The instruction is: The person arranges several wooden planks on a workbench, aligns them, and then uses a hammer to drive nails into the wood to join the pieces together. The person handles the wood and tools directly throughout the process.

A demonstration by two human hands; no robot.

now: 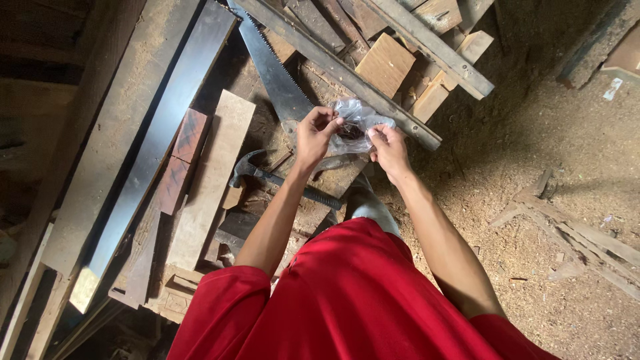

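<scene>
Crowded below: a handsaw (277,67) slants up-left across piled planks (210,180), a claw hammer (280,180) lies under the wrists, and a long grey batten (347,73) runs diagonally just behind. Both hands pinch a crumpled clear plastic bag (357,127) (dark contents, unclear), left hand (315,137) and right hand (389,150) gripping opposite sides; the bag stretches roughly left-right. Open sawdust floor (533,133) lies to the right.

Plastic bag (358,127) held betw. both hands, left hand (313,137) to its left, right hand (389,150) to its right. Handsaw (275,70) behind, claw hammer (277,179) below left hand, on planks (210,177). Sawdust floor (533,133) to right.
</scene>
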